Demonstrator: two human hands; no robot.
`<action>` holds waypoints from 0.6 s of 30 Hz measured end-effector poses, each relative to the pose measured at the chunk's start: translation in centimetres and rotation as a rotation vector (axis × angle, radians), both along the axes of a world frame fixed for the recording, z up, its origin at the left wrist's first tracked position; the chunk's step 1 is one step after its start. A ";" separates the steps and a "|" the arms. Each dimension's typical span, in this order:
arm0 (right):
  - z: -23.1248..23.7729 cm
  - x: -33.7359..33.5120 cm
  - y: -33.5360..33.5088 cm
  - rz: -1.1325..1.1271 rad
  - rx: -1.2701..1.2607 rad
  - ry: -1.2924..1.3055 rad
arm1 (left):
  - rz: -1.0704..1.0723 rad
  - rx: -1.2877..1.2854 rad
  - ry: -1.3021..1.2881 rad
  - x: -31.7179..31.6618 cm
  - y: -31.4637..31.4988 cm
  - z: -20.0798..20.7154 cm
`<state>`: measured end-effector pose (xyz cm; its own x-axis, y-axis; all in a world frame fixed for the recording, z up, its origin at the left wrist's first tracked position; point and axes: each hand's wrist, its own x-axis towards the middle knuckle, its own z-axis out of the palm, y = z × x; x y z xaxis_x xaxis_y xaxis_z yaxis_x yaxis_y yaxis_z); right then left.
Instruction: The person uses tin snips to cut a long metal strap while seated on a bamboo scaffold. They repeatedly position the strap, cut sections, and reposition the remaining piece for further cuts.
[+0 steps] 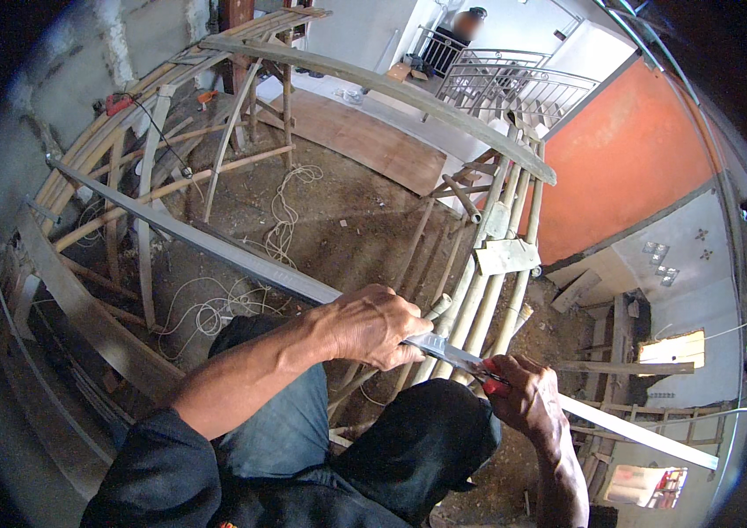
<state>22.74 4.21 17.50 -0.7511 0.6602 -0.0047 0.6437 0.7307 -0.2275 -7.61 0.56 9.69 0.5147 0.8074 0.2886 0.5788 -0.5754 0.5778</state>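
Observation:
A long, thin metal channel runs across in front of me, from the far left down to the lower right. My left hand is closed around it near the middle, above my knees. Just to the right, my right hand grips red-handled snips, their metal jaws lying at the channel. Whether the jaws are closed on the metal is hard to make out. Past my right hand, the pale end of the channel sticks out.
Bamboo poles form a scaffold, with a wooden plank crossing it ahead. Far below, loose cable lies on the dirt floor. A red power tool rests at the left. Another person is beyond a metal railing.

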 end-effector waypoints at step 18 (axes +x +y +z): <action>-0.2 0.0 -1.1 -0.108 0.000 -0.083 | -0.005 -0.046 -0.020 0.2 -0.2 -0.1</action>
<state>22.74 3.07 17.29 -0.6726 0.7373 -0.0635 0.7352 0.6561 -0.1704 -7.46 0.31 9.56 0.5134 0.8174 0.2614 0.5639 -0.5510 0.6152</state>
